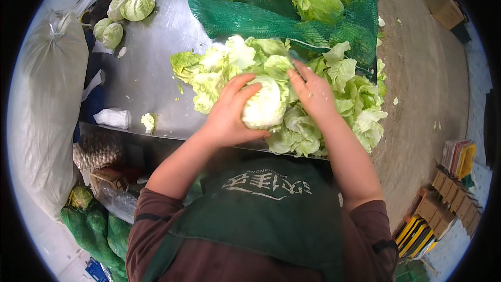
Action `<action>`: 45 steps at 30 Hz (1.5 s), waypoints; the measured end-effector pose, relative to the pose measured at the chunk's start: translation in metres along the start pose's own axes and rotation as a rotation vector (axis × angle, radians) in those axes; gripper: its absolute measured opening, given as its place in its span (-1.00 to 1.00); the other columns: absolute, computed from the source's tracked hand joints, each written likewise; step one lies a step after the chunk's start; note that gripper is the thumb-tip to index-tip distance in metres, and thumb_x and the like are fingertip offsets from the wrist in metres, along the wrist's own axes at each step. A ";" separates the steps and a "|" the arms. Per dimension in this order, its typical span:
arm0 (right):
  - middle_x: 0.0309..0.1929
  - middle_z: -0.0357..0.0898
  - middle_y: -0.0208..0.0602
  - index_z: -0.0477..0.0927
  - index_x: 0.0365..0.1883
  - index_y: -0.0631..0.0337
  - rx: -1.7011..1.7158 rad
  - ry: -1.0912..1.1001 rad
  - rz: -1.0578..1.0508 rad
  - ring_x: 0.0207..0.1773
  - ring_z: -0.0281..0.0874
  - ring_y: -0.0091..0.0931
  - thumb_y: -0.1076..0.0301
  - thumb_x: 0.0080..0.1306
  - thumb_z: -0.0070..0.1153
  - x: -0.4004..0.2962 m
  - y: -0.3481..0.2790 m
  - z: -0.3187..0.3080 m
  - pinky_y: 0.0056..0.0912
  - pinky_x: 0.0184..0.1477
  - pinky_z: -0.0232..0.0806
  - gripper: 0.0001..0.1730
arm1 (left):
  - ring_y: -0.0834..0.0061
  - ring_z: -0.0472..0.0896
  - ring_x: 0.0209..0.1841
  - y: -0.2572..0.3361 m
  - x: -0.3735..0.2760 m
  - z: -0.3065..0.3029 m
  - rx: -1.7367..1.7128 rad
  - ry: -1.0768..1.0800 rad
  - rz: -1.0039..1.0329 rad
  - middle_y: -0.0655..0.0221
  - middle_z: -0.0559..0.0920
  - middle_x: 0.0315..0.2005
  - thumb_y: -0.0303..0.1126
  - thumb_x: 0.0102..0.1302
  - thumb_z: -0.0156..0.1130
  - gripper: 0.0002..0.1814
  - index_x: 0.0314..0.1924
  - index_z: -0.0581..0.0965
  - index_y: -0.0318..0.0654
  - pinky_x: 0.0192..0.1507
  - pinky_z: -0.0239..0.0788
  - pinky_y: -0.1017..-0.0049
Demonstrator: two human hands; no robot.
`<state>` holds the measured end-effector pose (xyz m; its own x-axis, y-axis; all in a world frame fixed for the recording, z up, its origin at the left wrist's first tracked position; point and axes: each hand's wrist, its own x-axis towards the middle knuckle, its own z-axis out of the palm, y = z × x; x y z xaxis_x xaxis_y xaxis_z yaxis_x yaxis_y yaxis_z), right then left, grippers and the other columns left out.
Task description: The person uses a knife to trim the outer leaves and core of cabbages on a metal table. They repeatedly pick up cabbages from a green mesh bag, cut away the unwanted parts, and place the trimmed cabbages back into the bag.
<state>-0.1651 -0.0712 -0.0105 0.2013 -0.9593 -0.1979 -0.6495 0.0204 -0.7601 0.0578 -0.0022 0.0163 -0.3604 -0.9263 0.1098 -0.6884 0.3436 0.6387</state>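
My left hand (235, 111) grips a pale, trimmed head of lettuce (266, 105) from its left side, fingers over the top and thumb along the near edge. Close by on the right, my right hand (313, 92) is closed around a small knife (299, 70), its blade partly hidden and blurred. Loose lettuce leaves (211, 82) lie in a heap behind and left of the head. More leaves (360, 98) spread out to the right and hang over the table's edge. Under all this is a metal table (156, 62).
A green mesh sack (242, 19) with untrimmed heads (319, 4) lies at the back. Several trimmed heads (139, 6) sit at the far left. A white cloth (113, 118) lies near the front edge. Left of the table hangs a large white bag (47, 117); full mesh sacks (86, 227) stand below.
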 end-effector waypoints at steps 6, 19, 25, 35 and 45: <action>-0.26 0.66 0.01 0.44 0.31 0.06 0.062 0.013 0.006 -0.13 0.63 -0.13 0.01 0.38 0.05 -0.024 -0.027 -0.017 -0.23 -0.07 0.42 -0.41 | -0.04 0.27 0.34 -0.015 -0.019 0.020 -0.158 0.310 -0.087 -0.07 0.27 0.30 -0.09 -0.34 0.73 0.17 0.30 0.30 -0.26 0.32 0.19 0.10; 0.09 0.60 0.04 0.45 0.31 0.07 0.315 0.065 0.067 0.10 0.59 -0.20 -0.09 0.41 0.00 -0.021 -0.020 0.005 -0.27 0.13 0.36 -0.38 | 0.07 0.33 0.26 -0.012 -0.012 0.035 -0.287 0.534 -0.165 0.00 0.33 0.21 -0.10 -0.26 0.70 0.13 0.29 0.28 -0.35 0.33 0.17 0.17; 0.05 0.60 0.10 0.47 0.29 0.12 0.357 -0.002 0.129 0.13 0.55 -0.08 -0.06 0.45 -0.09 -0.028 -0.016 -0.001 -0.22 0.17 0.33 -0.41 | 0.13 0.24 0.27 0.019 -0.004 0.040 -0.343 0.459 -0.232 0.05 0.19 0.19 -0.08 -0.15 0.67 0.15 0.38 0.22 -0.35 0.27 0.23 0.24; -0.22 0.66 -0.05 0.31 0.39 0.14 -0.239 -0.038 -0.110 -0.20 0.65 -0.18 -0.07 0.35 0.06 -0.056 -0.026 -0.022 -0.18 -0.19 0.47 -0.26 | -0.09 0.28 0.33 0.015 0.015 0.036 -0.126 0.275 -0.118 -0.10 0.28 0.30 -0.12 -0.17 0.65 -0.07 0.18 0.35 -0.23 0.28 0.24 0.09; -0.41 0.64 -0.16 0.40 0.31 0.08 -0.377 0.101 -0.155 -0.35 0.65 -0.21 -0.12 0.39 -0.01 -0.035 -0.015 -0.011 -0.14 -0.35 0.47 -0.35 | -0.10 0.30 0.25 0.023 0.024 0.049 0.049 0.341 -0.128 -0.10 0.29 0.23 -0.09 -0.19 0.63 -0.05 0.17 0.35 -0.33 0.23 0.26 0.06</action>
<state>-0.1703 -0.0413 0.0140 0.2568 -0.9662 -0.0227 -0.8440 -0.2128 -0.4923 0.0024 -0.0089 -0.0036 -0.0445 -0.9579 0.2838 -0.7469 0.2206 0.6273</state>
